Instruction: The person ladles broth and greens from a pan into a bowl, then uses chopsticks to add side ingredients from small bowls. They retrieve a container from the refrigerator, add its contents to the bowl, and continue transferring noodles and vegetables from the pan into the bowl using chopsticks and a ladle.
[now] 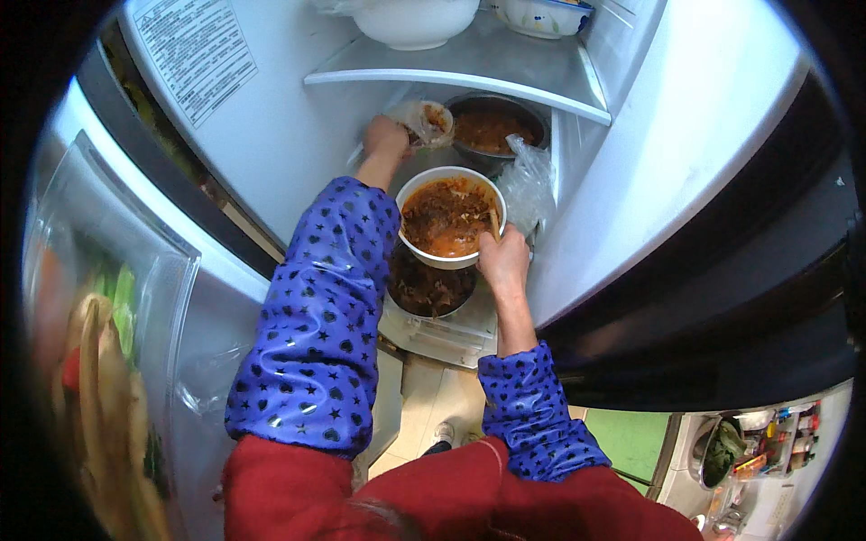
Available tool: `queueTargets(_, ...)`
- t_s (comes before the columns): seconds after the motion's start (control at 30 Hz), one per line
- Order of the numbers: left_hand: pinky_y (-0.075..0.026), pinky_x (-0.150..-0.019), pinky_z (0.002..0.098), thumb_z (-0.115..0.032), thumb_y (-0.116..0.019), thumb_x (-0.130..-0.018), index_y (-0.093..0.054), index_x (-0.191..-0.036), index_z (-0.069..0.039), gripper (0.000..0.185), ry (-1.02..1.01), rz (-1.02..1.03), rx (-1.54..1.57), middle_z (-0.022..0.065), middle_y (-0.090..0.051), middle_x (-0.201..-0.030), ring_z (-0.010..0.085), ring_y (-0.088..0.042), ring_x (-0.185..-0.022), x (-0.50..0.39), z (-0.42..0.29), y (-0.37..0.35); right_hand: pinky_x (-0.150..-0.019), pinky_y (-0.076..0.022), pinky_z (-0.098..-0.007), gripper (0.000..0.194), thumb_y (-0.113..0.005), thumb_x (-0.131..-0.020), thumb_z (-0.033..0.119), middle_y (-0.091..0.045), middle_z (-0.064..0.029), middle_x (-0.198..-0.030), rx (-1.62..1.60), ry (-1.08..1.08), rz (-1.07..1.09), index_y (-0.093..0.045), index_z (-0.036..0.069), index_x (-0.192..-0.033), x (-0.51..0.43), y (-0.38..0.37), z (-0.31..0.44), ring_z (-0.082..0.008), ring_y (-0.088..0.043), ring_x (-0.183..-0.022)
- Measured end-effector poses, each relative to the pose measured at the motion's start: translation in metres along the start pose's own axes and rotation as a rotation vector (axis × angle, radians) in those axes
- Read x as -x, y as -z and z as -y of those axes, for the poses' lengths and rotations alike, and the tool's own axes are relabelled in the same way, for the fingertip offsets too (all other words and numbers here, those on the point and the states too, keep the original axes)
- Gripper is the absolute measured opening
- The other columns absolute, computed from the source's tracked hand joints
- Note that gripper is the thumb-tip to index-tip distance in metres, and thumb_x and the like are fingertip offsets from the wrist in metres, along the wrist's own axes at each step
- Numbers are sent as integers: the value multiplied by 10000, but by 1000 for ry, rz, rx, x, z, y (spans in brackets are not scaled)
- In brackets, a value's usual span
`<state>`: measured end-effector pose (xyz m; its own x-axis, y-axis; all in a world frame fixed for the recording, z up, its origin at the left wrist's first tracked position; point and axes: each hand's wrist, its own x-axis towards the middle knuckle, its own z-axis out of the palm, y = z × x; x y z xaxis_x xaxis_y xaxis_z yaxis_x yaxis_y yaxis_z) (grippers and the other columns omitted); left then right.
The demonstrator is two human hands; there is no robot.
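A white bowl (450,216) of reddish-brown food is held by its right rim in my right hand (505,255), together with a thin wooden utensil (494,223). Below this bowl, partly covered by it, a round container of dark food (431,287) sits low in the open refrigerator. My left hand (387,137) reaches to the back left and grips a plastic-wrapped container (430,122) with food in it; its fingers are partly hidden. To the right of that container stands a metal pot (497,125) of brownish food. A crumpled clear plastic bag (526,182) lies in front of the pot.
A glass shelf (460,80) crosses above my hands, bearing a white bowl (416,20) and a patterned bowl (541,17). The open door at left has a clear bin (179,270) of vegetables. At lower right stand a metal bowl of greens (717,453) and several bottles.
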<state>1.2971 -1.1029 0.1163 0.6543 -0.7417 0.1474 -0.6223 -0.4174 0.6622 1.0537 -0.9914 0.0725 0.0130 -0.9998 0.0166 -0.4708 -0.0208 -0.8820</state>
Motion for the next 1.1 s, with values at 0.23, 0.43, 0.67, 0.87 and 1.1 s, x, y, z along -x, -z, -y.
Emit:
queueTargets(0.23,-500,-653,346,-151,-561,-757,-606,-930,16,245,35,121,225,143,-648,-765,226,-654,-727,-23,-18,2,-743,-455,-448,357,-553,-753,241,-599,-279,-823,-84,-93,74,-562,-66,-934,-43,-34,-1,-406,-584,-833)
queueTargets(0.43,-544,-479,315,-32,-493,-817,-448,-1003,182,287,74,208,522,233,-591,-864,323,-640,-621,38,-68,34,-696,-447,-390,304,-553,-793,238,-617,-201,-758,-287,280,56,-570,-47,-897,-7,-49,-7,-338,-602,-757)
queueTargets(0.67,-571,-512,294,-9,-508,-803,-461,-1011,160,272,201,283,515,227,-582,-901,320,-638,-630,88,-54,46,-659,-465,-355,232,-529,-785,183,-629,-163,-743,-184,176,276,-598,-1,-906,63,-39,-59,-280,-618,-724)
queueTargets(0.87,-566,-495,277,-9,-543,-782,-533,-935,145,217,235,285,482,209,-602,-875,291,-640,-623,140,-49,50,-604,-448,-398,172,-526,-770,173,-598,-182,-687,-170,161,424,-590,14,-786,114,-8,-87,-340,-592,-660)
queueTargets(1.1,-540,-489,320,-42,-635,-709,-565,-856,106,221,282,258,456,181,-633,-817,264,-651,-607,252,-34,52,-555,-419,-273,251,-512,-851,239,-629,-66,-648,-150,175,520,-599,4,-877,159,42,-126,-114,-573,-610)
